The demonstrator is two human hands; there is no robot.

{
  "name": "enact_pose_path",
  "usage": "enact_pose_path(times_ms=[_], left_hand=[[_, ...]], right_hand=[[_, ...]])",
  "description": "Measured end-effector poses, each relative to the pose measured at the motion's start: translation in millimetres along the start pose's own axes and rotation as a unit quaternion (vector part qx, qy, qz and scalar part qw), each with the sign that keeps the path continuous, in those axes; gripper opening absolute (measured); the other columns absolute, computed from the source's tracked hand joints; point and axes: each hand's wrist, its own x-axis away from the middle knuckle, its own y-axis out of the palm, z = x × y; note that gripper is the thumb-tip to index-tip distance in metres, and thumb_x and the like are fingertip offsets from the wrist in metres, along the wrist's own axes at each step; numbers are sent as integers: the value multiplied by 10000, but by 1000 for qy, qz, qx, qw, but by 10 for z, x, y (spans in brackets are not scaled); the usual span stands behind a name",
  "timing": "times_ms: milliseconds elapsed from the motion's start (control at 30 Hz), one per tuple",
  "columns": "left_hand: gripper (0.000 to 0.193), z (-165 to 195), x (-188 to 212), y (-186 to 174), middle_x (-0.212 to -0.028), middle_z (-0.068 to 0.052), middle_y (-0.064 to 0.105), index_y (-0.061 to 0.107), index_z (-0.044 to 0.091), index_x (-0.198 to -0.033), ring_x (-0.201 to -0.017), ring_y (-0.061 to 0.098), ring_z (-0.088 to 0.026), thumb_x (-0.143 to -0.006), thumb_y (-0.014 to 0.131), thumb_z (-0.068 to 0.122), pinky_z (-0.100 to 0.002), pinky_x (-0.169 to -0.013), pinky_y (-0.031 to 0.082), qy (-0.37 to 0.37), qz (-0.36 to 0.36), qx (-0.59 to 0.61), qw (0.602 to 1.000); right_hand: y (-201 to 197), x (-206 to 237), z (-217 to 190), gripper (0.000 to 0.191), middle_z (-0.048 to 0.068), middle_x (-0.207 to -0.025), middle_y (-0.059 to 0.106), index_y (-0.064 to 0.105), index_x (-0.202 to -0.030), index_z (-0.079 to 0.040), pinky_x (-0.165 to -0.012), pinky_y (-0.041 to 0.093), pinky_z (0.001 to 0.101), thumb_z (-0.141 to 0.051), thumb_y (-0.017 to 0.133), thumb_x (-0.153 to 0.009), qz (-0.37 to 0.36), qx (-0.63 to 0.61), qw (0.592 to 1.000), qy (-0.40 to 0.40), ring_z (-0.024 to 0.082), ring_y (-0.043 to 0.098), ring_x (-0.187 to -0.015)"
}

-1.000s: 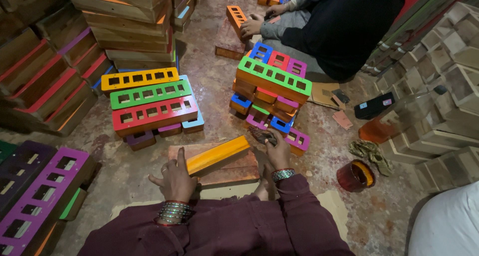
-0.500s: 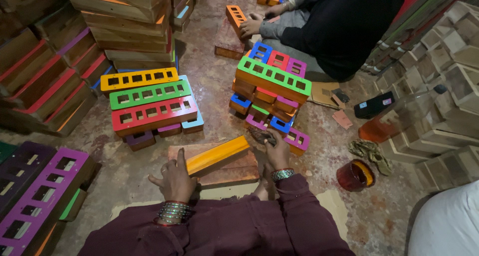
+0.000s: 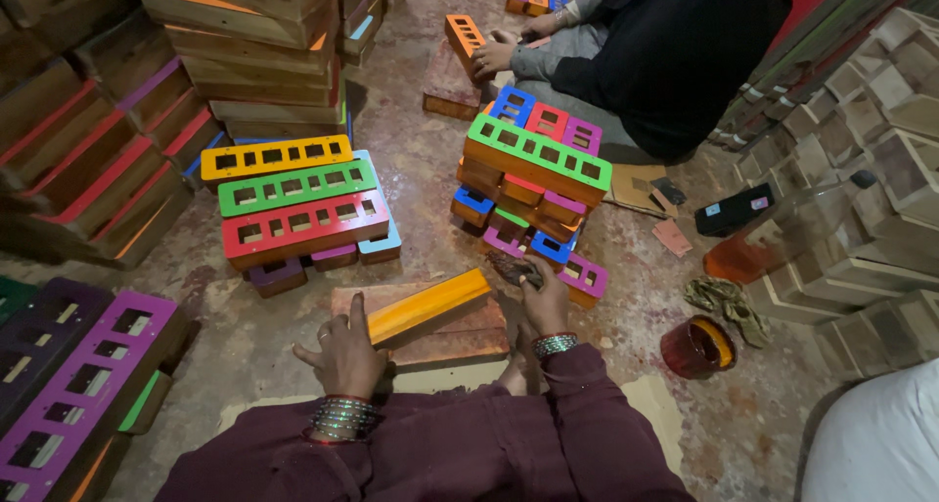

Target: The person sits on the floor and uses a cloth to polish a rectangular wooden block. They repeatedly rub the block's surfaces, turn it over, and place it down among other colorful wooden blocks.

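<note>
Little has shifted over the last second: both hands and the yellow-orange painted piece (image 3: 427,305) sit as they did earlier, low in the middle of the frame. That long wooden piece lies slanted across a reddish wooden block (image 3: 445,334) on the floor, which seems to serve as a raised rest for it. The left hand (image 3: 344,353) is spread, its fingers pressed against the piece's lower-left end, apparently to steady it. The right hand (image 3: 541,297) is curled around a small dark object (image 3: 511,265) just past the piece's upper-right end; what that object is cannot be told. Bangles circle both wrists. Left of centre, yellow, green and red slotted boxes (image 3: 293,201) lie stacked flat, painted faces up, likely so the colour stays clear of contact. Right of centre stands a second pile topped by a green slotted box (image 3: 536,156). A small red pot (image 3: 696,346) sits at lower right, near the right hand. At the upper right another person in dark clothing (image 3: 675,52) handles an orange box (image 3: 464,35).
</note>
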Motion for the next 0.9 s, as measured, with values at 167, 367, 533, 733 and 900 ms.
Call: enact_pose_path(times_ms=[167,367,533,733,900], left_hand=[[1100,14,6,-6,-1436,-68,540,288,311,-1587,-1396,458,-292,-693,924,398,-758,-1143,124,-3,-5,-1,1000],[1090,9,5,-4,-1444,-69,539,293,318,-1588,-1397,461,-289,-698,920,392,-758,-1151,115,-2,-8,-2,1000],[1097,-18,-12,6,-1454,-79,524,287,312,-1586,-1394,453,-298,-693,920,384,-764,-1139,105,3,-4,-1,1000],[1087,-5,-12,24,-1456,-84,526,298,310,-1583,-1399,452,-304,-692,918,372,-766,-1140,112,6,1,0,1000],[1087,-34,-25,19,-1459,-91,520,302,314,-1574,-1404,443,-302,-685,924,383,-763,-1142,111,5,0,0,1000]], right_hand=[[-14,-4,7,407,125,-1121,767,684,-1269,-165,-855,572,371,-95,730,-871,-1,-2,1000,-17,256,750,-1031],[-15,-9,11,404,136,-1139,756,680,-1276,-154,-845,561,384,-100,731,-879,-3,22,999,-37,276,733,-1038],[7,-4,-4,403,127,-1103,769,679,-1274,-162,-841,575,375,-110,726,-877,2,-3,1000,-24,259,758,-1013],[-3,-14,5,406,131,-1094,766,683,-1268,-165,-825,571,380,-113,738,-869,6,10,999,-33,272,751,-993],[13,2,-46,408,135,-1082,768,691,-1261,-167,-823,571,383,-113,748,-861,17,17,998,-56,282,749,-984]])
